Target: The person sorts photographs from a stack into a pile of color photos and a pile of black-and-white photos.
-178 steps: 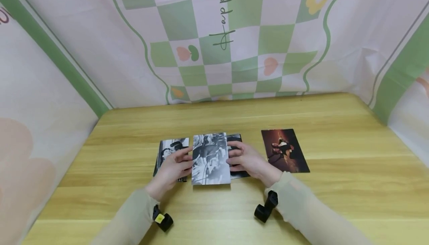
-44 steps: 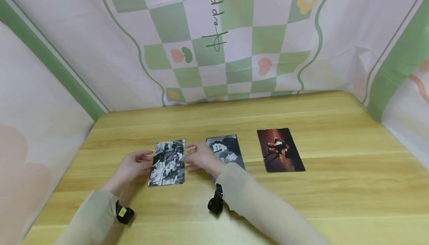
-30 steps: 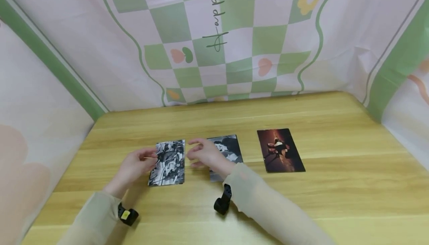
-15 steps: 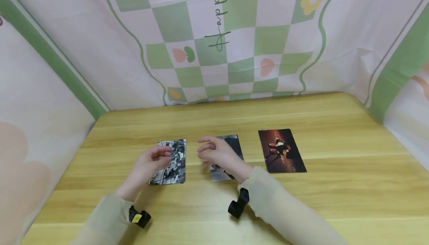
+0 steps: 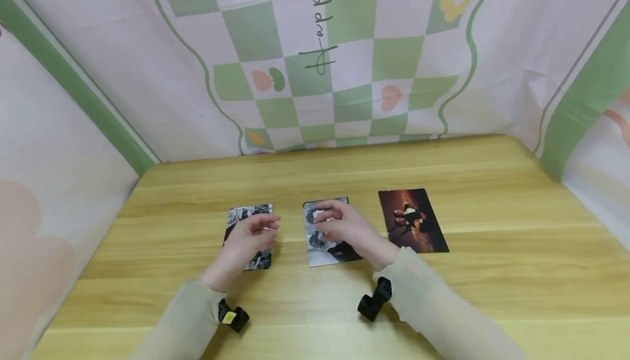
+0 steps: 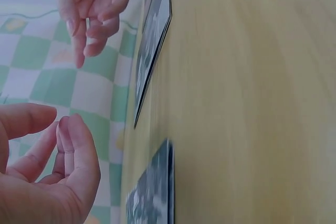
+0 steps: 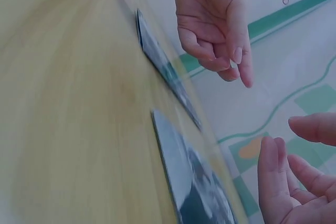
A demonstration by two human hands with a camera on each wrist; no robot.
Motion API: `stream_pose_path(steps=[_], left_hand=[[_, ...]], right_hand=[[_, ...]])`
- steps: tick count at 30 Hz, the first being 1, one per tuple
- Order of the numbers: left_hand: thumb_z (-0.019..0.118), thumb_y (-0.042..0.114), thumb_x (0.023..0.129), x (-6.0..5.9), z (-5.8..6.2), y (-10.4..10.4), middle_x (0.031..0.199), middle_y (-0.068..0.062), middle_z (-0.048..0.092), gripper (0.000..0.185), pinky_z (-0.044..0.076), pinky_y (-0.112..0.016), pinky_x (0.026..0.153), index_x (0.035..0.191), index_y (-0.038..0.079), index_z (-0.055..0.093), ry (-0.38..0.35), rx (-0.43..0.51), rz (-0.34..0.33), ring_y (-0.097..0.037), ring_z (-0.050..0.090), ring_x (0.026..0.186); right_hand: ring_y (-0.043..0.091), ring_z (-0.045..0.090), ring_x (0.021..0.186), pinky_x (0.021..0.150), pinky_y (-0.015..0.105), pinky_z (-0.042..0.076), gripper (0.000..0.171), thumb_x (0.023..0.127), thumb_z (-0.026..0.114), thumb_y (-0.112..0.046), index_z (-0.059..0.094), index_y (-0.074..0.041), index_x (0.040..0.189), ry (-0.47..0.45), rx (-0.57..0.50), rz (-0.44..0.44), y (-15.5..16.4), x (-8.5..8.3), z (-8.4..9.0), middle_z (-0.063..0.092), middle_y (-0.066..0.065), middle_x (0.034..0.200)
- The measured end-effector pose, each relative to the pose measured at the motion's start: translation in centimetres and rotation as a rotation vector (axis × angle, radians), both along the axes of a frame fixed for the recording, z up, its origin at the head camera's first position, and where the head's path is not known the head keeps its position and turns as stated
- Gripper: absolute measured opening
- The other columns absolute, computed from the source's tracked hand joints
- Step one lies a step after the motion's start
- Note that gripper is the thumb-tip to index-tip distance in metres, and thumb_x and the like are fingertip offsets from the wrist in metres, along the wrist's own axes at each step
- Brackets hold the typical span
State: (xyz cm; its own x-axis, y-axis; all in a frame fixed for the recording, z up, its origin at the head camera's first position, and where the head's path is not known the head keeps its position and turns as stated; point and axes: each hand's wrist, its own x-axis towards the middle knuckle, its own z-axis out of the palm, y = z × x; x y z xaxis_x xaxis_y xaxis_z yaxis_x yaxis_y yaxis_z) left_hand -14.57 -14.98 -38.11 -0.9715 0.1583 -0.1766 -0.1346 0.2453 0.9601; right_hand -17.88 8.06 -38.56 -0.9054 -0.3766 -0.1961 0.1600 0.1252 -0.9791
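Head view is showing your left hand (image 5: 248, 239) hovering over the leftmost photo (image 5: 246, 219), its fingers (image 5: 268, 222) loosely curled and pinching nothing; the left wrist view is showing the same hand (image 6: 44, 177) lifted clear of the surface. Your right hand (image 5: 344, 228) is hanging above the middle photo (image 5: 320, 250), fingers (image 5: 325, 219) relaxed and slightly bent, gripping nothing, with air showing between them and the print in the right wrist view (image 7: 296, 182).

Both prints under your hands are thin, flat, glossy rectangles in black and white, the middle one carrying a pale border along its near edge. They are lying face up, side by side but apart, on the worktop (image 5: 443, 305), a smooth surface of light yellow wood grain. A third print (image 5: 412, 220), dark red-brown, is lying further right. Behind, a wrinkled backdrop (image 5: 344, 53) of pink and green checks is hanging.
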Motion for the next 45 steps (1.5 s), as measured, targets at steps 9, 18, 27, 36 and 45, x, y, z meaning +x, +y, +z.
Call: stream_pose_path(steps=[9,18,27,36,45], left_hand=[[0.056,0.002,0.092,-0.4,-0.9,1.9,0.115,-0.022,0.056,0.034,0.057,-0.035,0.086,0.125,-0.003,0.054,-0.002,0.024,-0.016,-0.027,0.061,0.096],[0.056,0.003,0.091,-0.7,-1.6,3.2,0.117,-0.021,0.055,0.035,0.057,-0.034,0.086,0.126,-0.004,0.053,-0.043,0.072,-0.039,-0.024,0.060,0.097],[0.055,0.003,0.092,-1.0,-1.7,3.4,0.119,-0.022,0.054,0.035,0.057,-0.035,0.087,0.127,-0.004,0.052,-0.043,0.092,-0.053,-0.027,0.061,0.099],[0.055,0.004,0.092,-1.3,-1.7,3.6,0.124,-0.023,0.052,0.039,0.055,-0.037,0.091,0.129,-0.005,0.049,-0.056,0.105,-0.062,-0.032,0.057,0.110],[0.055,0.003,0.092,-1.2,-2.0,3.7,0.127,-0.024,0.052,0.040,0.054,-0.039,0.093,0.130,-0.006,0.047,-0.046,0.113,-0.083,-0.035,0.053,0.116]], right_hand=[[0.017,0.063,0.090,0.080,0.032,0.058,0.048,0.091,0.057,-0.002,0.040,0.006,0.136,-0.005,-0.019,-0.006,1.9,-0.3,-0.3,0.057,0.022,0.114],[0.013,0.063,0.090,0.080,0.029,0.058,0.048,0.092,0.055,0.001,0.038,0.009,0.136,-0.013,-0.018,-0.039,3.2,-0.3,-0.2,0.055,0.023,0.115],[0.015,0.063,0.091,0.081,0.031,0.058,0.048,0.093,0.054,-0.001,0.038,0.008,0.137,-0.010,0.028,-0.056,4.6,-0.8,-0.5,0.055,0.026,0.118],[0.014,0.064,0.090,0.078,0.026,0.058,0.050,0.092,0.054,0.000,0.036,0.009,0.138,-0.020,0.033,-0.068,5.6,-1.1,-0.7,0.055,0.029,0.119],[0.017,0.063,0.096,0.083,0.031,0.058,0.053,0.091,0.056,0.001,0.035,0.009,0.139,-0.037,0.071,-0.061,6.1,-1.1,-0.6,0.051,0.032,0.124]])
